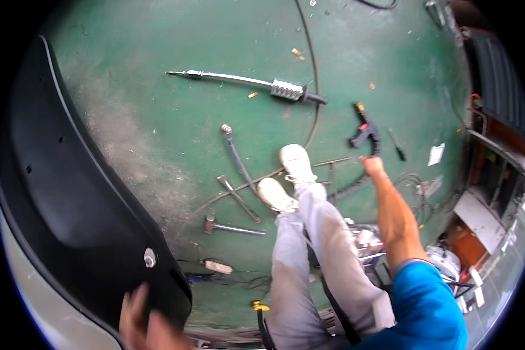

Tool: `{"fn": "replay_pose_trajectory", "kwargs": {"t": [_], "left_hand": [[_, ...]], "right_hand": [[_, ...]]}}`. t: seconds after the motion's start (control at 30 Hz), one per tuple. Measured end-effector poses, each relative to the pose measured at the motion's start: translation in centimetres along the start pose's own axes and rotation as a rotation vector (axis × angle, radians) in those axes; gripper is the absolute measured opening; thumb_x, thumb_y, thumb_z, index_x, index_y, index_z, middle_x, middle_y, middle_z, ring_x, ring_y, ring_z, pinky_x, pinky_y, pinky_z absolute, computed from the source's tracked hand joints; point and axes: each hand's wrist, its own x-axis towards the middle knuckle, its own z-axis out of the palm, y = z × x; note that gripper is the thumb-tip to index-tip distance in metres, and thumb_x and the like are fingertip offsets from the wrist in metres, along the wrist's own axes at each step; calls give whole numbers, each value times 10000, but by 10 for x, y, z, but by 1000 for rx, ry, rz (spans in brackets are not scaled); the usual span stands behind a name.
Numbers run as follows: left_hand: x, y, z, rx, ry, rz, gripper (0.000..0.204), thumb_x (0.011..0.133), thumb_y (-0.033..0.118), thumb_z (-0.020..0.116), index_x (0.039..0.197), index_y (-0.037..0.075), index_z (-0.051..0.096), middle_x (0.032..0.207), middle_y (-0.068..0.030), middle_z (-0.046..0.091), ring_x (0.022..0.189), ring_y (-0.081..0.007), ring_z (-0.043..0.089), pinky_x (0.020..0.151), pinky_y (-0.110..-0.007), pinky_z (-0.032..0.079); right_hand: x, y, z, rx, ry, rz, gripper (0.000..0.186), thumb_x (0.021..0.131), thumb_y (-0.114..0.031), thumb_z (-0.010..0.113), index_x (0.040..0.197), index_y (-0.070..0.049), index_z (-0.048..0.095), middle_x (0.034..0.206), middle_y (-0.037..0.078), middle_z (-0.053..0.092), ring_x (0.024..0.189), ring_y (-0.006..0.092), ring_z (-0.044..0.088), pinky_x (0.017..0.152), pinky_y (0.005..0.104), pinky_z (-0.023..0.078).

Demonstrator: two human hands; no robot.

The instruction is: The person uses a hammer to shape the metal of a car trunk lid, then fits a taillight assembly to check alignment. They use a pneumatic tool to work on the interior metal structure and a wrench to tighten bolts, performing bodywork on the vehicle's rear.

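My right hand (373, 165) is closed on the black ribbed cable (353, 188) just below a black pistol-shaped gun (366, 131) with a red trigger and a brass-coloured tip. The gun lies over the green floor, pointing away from me. My left hand (143, 324) is at the lower left, smeared by motion, beside the lower end of a large glossy black panel (76, 192). Whether its fingers touch the panel, or hold anything, cannot be made out. A silver oval fitting (150, 257) sits on the panel near that hand.
On the floor lie a slide hammer (286, 89), a hammer (233, 227), a flat-ended bar (239, 199), a cable with a metal end (234, 153) and a screwdriver (397, 146). A long hose (313, 58) crosses behind my shoes (296, 162). Cluttered equipment (446, 262) stands at the right.
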Motion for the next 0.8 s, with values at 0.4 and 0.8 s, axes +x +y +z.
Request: {"fn": "replay_pose_trajectory", "kwargs": {"t": [0.4, 0.8], "left_hand": [[58, -331, 407, -58, -371, -649, 160, 890, 118, 600, 1004, 15, 557, 839, -76, 596, 703, -180, 636, 642, -361, 514], [-205, -228, 140, -207, -231, -708, 184, 947, 214, 684, 932, 33, 713, 794, -7, 663, 716, -93, 586, 650, -285, 485]], "right_hand": [[50, -93, 62, 767, -89, 209, 343, 738, -380, 775, 919, -122, 637, 783, -1, 568, 669, 132, 539, 543, 290, 455], [-281, 47, -102, 1385, -806, -70, 472, 772, -203, 775, 1156, -78, 532, 843, 12, 542, 708, 165, 532, 620, 307, 463]]}}
